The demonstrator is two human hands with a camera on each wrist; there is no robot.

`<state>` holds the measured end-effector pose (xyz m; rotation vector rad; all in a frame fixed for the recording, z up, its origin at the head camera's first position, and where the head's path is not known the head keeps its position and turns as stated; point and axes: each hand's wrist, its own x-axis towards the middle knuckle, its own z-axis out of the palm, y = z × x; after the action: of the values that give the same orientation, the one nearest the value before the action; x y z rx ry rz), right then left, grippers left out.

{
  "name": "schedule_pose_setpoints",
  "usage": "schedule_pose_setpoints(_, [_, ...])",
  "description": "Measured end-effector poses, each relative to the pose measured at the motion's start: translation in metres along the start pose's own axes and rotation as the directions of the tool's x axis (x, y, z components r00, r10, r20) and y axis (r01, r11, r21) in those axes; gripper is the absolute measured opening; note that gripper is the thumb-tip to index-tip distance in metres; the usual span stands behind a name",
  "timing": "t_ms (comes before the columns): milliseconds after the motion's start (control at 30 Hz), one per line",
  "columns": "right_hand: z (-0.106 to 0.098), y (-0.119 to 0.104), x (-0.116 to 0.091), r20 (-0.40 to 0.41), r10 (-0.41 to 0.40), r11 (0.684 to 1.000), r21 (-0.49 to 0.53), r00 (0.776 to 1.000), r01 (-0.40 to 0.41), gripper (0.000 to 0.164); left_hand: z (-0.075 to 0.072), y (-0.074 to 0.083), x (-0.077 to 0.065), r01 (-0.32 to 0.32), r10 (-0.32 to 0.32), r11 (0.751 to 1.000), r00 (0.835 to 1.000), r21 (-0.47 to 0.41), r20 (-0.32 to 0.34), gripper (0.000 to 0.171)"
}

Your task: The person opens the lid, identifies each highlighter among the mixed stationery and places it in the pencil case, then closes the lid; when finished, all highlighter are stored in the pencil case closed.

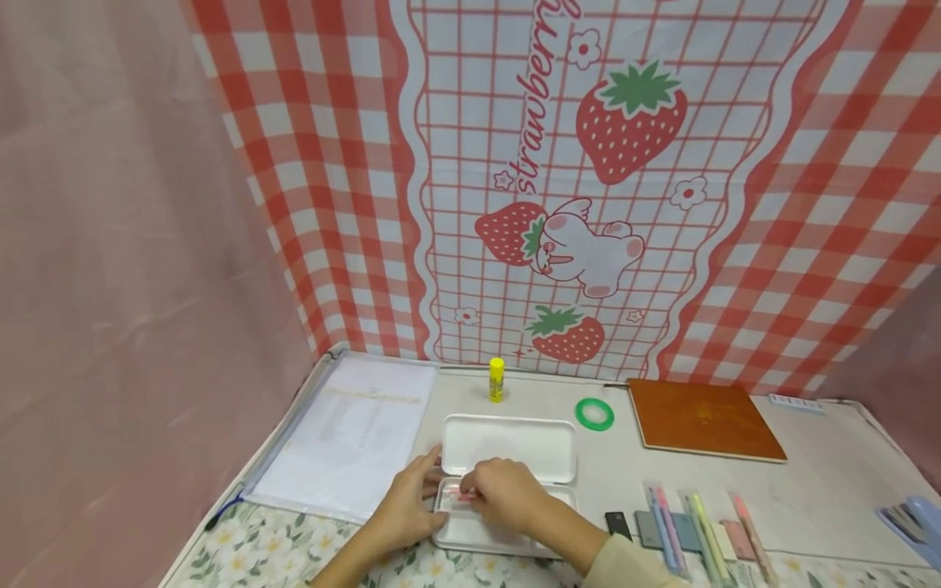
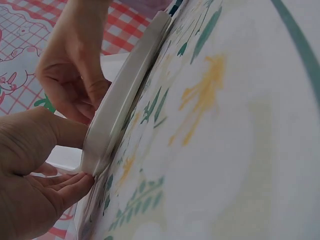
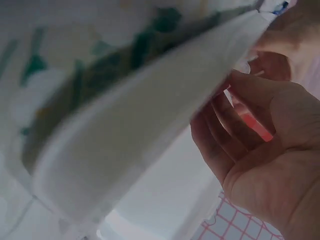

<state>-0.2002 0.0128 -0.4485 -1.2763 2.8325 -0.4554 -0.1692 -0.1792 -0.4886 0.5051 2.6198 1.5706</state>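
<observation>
An open white plastic case (image 1: 509, 449) lies at the front of the table, its lid tilted back and its tray toward me. My left hand (image 1: 403, 506) grips the tray's left end; in the left wrist view the thumb of the left hand (image 2: 35, 165) is at the rim and the fingers lie below. My right hand (image 1: 507, 494) reaches into the tray with curled fingers, pinching a small pinkish-red item (image 1: 463, 495) near the left end. The fingers mostly hide that item. In the right wrist view, the right hand (image 3: 270, 145) curls over the tray wall (image 3: 125, 125).
Behind the case stand a yellow glue stick (image 1: 497, 380) and a green tape roll (image 1: 595, 414). A clear folder of papers (image 1: 360, 425) lies left. To the right are a brown notebook (image 1: 706, 420), several highlighters (image 1: 706, 531), a small black item (image 1: 617, 524) and a blue stapler (image 1: 915, 527).
</observation>
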Motion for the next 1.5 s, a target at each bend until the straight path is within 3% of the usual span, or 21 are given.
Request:
schedule_pose_setpoints(233, [0.007, 0.002, -0.003, -0.045, -0.003, 0.999, -0.05, 0.999, 0.001, 0.013, 0.001, 0.002, 0.0, 0.004, -0.004, 1.0, 1.0, -0.008, 0.009, 0.093])
schedule_pose_setpoints(467, [-0.003, 0.005, -0.009, -0.064, 0.02, 0.999, -0.025, 0.998, -0.022, 0.02, 0.002, 0.004, 0.0, 0.004, -0.004, 1.0, 1.0, -0.016, 0.013, 0.093])
schedule_pose_setpoints(667, [-0.027, 0.019, -0.036, -0.124, 0.063, 0.995, 0.085, 0.99, -0.053, 0.029, 0.002, 0.004, 0.001, 0.001, -0.001, 1.0, 1.0, -0.01, 0.011, 0.093])
schedule_pose_setpoints(767, [-0.04, 0.033, -0.055, -0.177, 0.103, 0.992, 0.086, 0.979, -0.089, 0.027, 0.002, 0.004, 0.001, 0.0, 0.0, 1.0, 1.0, 0.004, 0.003, 0.093])
schedule_pose_setpoints(900, [-0.055, 0.054, -0.081, -0.213, 0.218, 0.976, 0.063, 0.953, -0.209, 0.023, 0.0, 0.004, -0.001, -0.001, 0.001, 1.0, 1.0, 0.008, -0.002, 0.092])
schedule_pose_setpoints(1100, [-0.07, 0.088, -0.117, -0.189, 0.439, 0.898, 0.056, 0.878, -0.436, 0.024, -0.001, 0.002, -0.002, 0.003, -0.003, 1.0, 1.0, 0.019, -0.016, 0.092])
schedule_pose_setpoints(1333, [-0.069, 0.116, -0.143, -0.126, 0.53, 0.847, 0.035, 0.839, -0.53, 0.02, -0.001, 0.004, -0.003, 0.009, -0.009, 1.0, 1.0, 0.005, -0.014, 0.092])
schedule_pose_setpoints(1500, [-0.063, 0.125, -0.15, -0.039, 0.624, 0.781, 0.035, 0.78, -0.623, 0.014, 0.001, 0.005, -0.002, 0.011, -0.011, 1.0, 1.0, 0.001, -0.006, 0.093])
